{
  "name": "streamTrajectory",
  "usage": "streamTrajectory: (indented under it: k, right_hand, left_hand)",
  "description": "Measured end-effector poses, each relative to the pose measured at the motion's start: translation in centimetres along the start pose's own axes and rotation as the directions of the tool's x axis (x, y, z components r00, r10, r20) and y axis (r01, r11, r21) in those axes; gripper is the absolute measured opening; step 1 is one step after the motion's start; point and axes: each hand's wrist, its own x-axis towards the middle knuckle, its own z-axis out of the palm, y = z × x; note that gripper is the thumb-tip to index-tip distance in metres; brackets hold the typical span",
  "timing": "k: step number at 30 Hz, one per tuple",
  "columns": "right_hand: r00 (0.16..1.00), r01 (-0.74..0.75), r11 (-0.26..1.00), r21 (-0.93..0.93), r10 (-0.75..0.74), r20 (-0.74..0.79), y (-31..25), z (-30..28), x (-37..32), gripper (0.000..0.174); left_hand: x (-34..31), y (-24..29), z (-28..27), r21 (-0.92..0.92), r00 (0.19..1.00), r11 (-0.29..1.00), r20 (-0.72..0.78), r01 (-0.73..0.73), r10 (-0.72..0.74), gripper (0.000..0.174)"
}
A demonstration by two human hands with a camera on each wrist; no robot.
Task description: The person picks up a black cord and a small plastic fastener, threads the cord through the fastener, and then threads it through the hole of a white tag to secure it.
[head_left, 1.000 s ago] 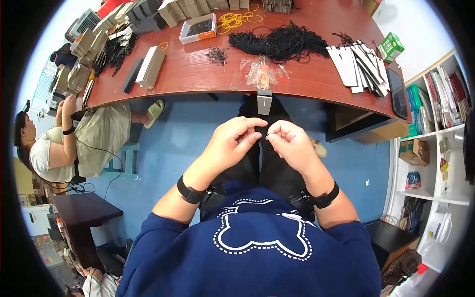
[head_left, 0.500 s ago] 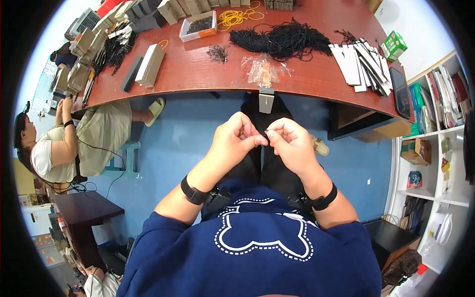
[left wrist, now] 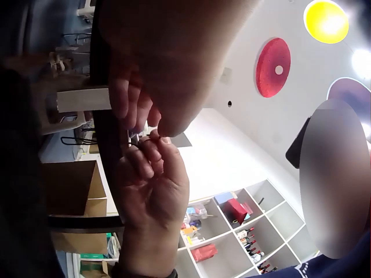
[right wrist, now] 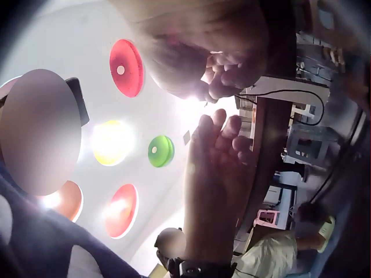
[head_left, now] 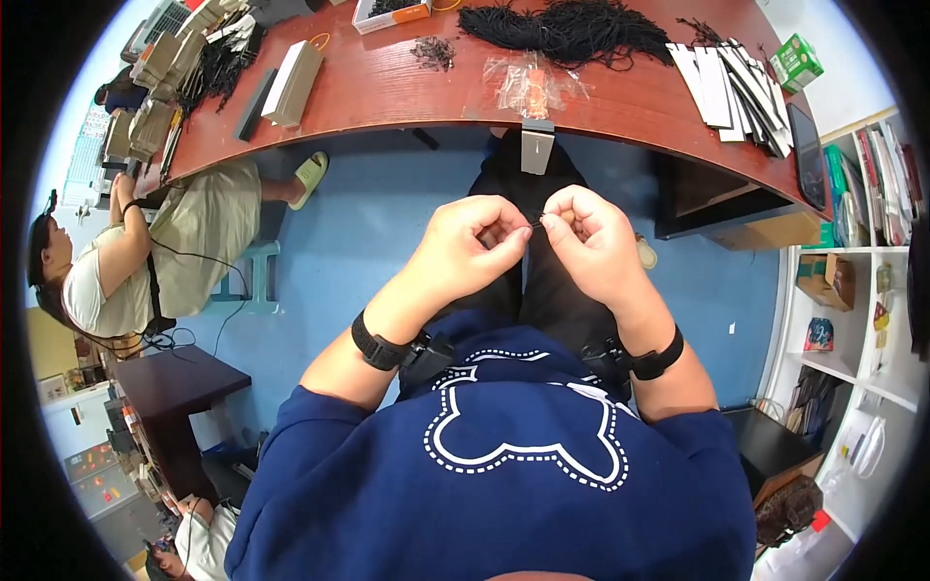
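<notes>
Above the lap, the left hand and the right hand face each other, thumb and forefinger of each brought together. A short, thin dark strand spans the small gap between the fingertips, pinched from both sides; its exact shape is too small to tell. The left wrist view has the left hand large at the top and the right hand below. In the right wrist view the right hand covers the top, with the left hand beneath.
Along the red table lie a black cord bundle, white strips, clear plastic bags and a small dark pile. A grey block juts over the edge. Another person sits at the left.
The table and its contents have shifted upward in the head view. Both hands appear higher, with their fingertips slightly farther apart and the thin strand showing between them.
</notes>
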Motion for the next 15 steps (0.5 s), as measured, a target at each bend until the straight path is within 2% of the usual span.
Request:
streamTrajectory:
  k: [1,3,4,5,6,8,9,13,15]
  right_hand:
    - [1.0,0.012,1.0,0.023,-0.012,-0.021,0.0,0.3,0.0,0.004]
    - [0.999,0.026,0.999,0.045,-0.024,-0.043,-0.3,0.7,0.0,0.004]
    - [0.994,0.035,0.997,0.072,-0.027,-0.11,-0.5,0.8,0.0,0.005]
    - [0.984,0.045,0.994,0.098,-0.028,-0.176,-0.7,0.8,0.1,0.005]
    - [0.984,0.045,0.994,0.098,-0.027,-0.176,-0.4,0.9,0.0,0.005]
    - [0.993,0.042,0.991,0.126,-0.027,-0.115,0.5,1.0,-0.1,0.005]
    - [0.99,0.051,0.99,0.13,-0.033,-0.135,0.6,1.4,-0.2,0.006]
    - [0.988,0.046,0.992,0.115,-0.028,-0.151,0.4,1.8,-0.1,0.008]
    - [0.984,0.041,0.997,0.063,-0.03,-0.174,0.3,1.8,0.0,0.009]
  left_hand:
    - [0.0,-0.1,0.0,0.001,1.0,1.0,-0.001,0.0,0.0,0.005]
    - [0.2,-0.5,0.0,0.035,0.995,0.996,-0.04,-0.087,0.089,0.007]
    - [0.2,-0.6,0.1,0.035,0.995,0.996,-0.041,-0.088,0.089,0.007]
    - [0.3,-0.6,0.3,0.044,0.988,0.994,-0.122,-0.095,0.1,0.008]
    - [0.4,-0.6,0.4,0.054,0.973,0.993,-0.202,-0.102,0.111,0.009]
    - [0.6,-0.5,0.6,0.091,0.961,0.986,-0.23,-0.136,0.154,0.009]
    - [0.6,-0.4,0.6,0.129,0.946,0.977,-0.256,-0.17,0.198,0.009]
    - [0.6,-0.3,0.7,0.193,0.95,0.967,-0.234,-0.165,0.209,0.009]
    - [0.6,-0.2,0.7,0.257,0.933,0.944,-0.24,-0.205,0.268,0.009]
